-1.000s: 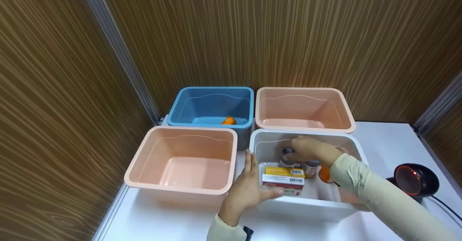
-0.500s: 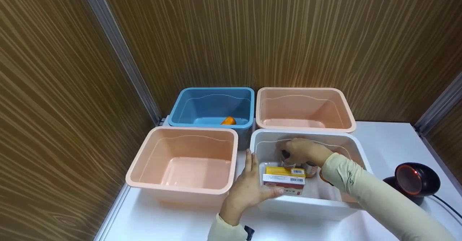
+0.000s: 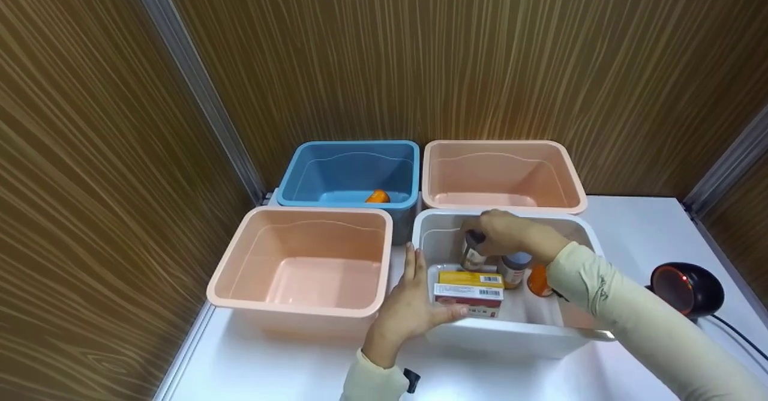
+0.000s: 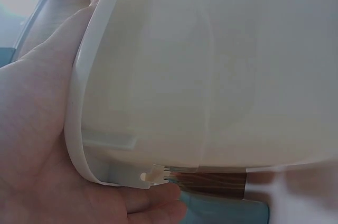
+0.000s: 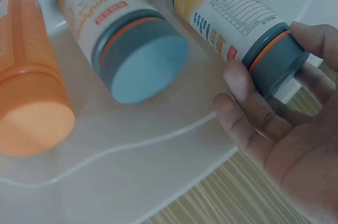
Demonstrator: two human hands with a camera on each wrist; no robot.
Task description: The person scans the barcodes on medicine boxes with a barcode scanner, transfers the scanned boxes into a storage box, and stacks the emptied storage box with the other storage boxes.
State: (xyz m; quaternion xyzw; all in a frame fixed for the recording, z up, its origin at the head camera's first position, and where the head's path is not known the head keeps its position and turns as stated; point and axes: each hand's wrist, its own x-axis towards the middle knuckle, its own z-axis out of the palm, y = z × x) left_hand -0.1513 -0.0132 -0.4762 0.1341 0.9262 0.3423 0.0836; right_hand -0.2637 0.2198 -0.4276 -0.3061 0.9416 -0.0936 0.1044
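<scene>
Inside the white bin [image 3: 498,336], my right hand [image 3: 510,236] grips a supplement bottle [image 5: 227,15] by its dark lid, fingers on one side and thumb on the other. The bottle tilts at the bin's far left. A matching bottle [image 3: 513,271] stands beside it, then an orange bottle [image 3: 539,281] further right. Nearer the front lie a yellow box [image 3: 461,278] and a white-and-red box [image 3: 468,300]. My left hand [image 3: 408,311] rests with straight fingers along the bin's left rim, thumb across its front rim; the left wrist view shows it against the corner.
A blue bin [image 3: 348,204] with an orange item [image 3: 378,196] inside stands at the back left. Pink bins stand at the left [image 3: 300,312] and back right [image 3: 504,144]. A black scanner-like device [image 3: 687,290] with a cable sits right. Wood-patterned panels [image 3: 372,59] enclose the table.
My right hand has risen slightly with the bottle, which now leans more. The head view has shifted a little. My left hand stays on the bin's rim.
</scene>
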